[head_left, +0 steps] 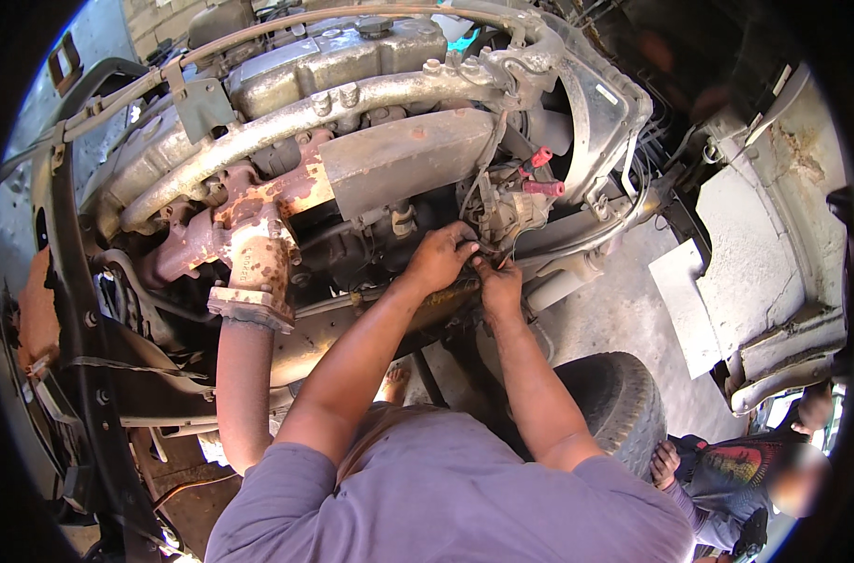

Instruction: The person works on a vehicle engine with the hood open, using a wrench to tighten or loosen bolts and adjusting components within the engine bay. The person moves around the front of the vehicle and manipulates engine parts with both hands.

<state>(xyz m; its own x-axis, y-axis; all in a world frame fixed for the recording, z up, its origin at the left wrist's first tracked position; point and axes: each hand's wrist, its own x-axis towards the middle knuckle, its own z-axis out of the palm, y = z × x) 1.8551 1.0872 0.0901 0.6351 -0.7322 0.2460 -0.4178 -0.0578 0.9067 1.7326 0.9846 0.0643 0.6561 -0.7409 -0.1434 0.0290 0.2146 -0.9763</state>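
Note:
Both arms reach forward into an engine bay. My left hand is closed, thumb and fingertips pinched together just below a dirty alternator-like metal unit. Close against it, my right hand is closed too, its thumb and fingers meeting the left fingertips. What the two hands hold between them is small, dark and mostly covered by the fingers; I cannot make it out. Thin wires run down to this spot from the unit. Two red-sleeved connectors stick out at the unit's upper right.
A rusty exhaust manifold and its downpipe stand left of my arms. Above the hands lies a metal heat shield. A tyre is beside my right elbow. Another person's hand rests near it at lower right.

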